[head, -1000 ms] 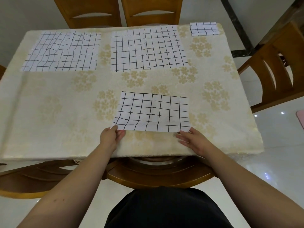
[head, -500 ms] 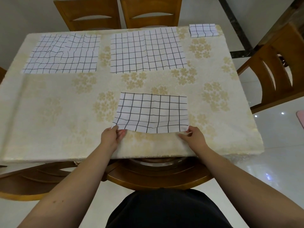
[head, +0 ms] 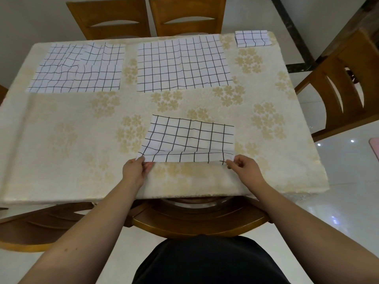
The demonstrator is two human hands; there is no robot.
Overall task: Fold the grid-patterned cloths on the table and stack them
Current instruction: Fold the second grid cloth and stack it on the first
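Head view — cloth (head: pixel 189 140) stretches beyond both pinching hands.

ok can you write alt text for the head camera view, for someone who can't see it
A person's left hand and right hand pinch the near corners of a half-folded grid cloth on a floral tablecloth. Two flat cloths, a wrinkled one and a smoother one, lie at the far side, with a small folded stack at the far right corner.
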